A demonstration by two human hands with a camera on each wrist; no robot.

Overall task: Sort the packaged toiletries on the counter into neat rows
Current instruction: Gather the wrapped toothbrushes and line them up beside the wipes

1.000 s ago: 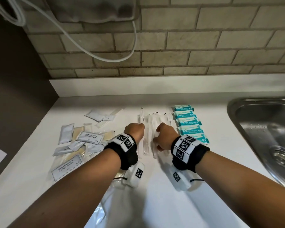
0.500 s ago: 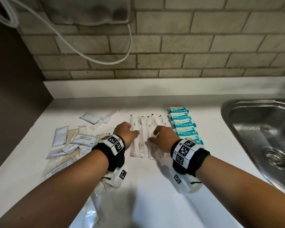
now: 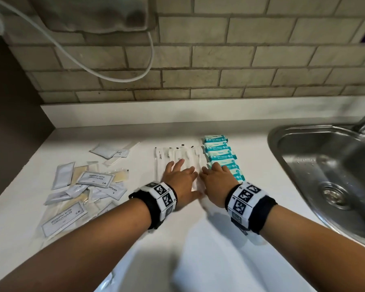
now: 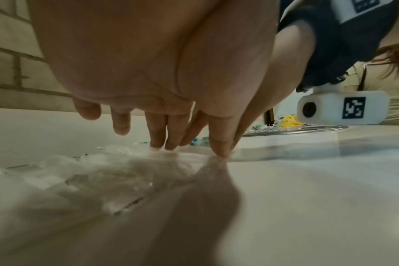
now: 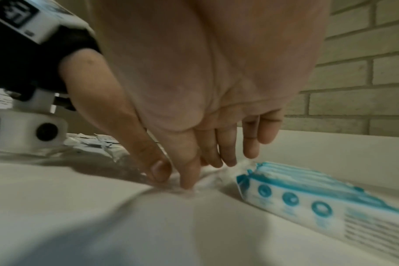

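A row of clear-wrapped long packets (image 3: pixel 177 157) lies at the counter's middle. My left hand (image 3: pixel 180 175) lies flat on them, its straight fingertips (image 4: pixel 157 144) pressing the crinkled plastic (image 4: pixel 98 172). My right hand (image 3: pixel 214 175) rests beside it with fingers extended, fingertips (image 5: pixel 189 181) pressing the packets' right edge. A row of teal-and-white wipe packs (image 3: pixel 219 154) sits just right of that hand, close in the right wrist view (image 5: pixel 319 203). A loose pile of white and tan sachets (image 3: pixel 86 186), some labelled shampoo with conditioner, lies to the left.
A steel sink (image 3: pixel 329 178) takes up the counter's right side. A brick-tiled wall (image 3: pixel 219 70) with a white backsplash ledge runs behind, and a white cable (image 3: pixel 114 76) hangs on it. A dark wall (image 3: pixel 11 123) bounds the left.
Both hands went from curled fists to flat, extended fingers. They moved forward over the clear packets, and the packets now lie closer together beside the wipe packs.
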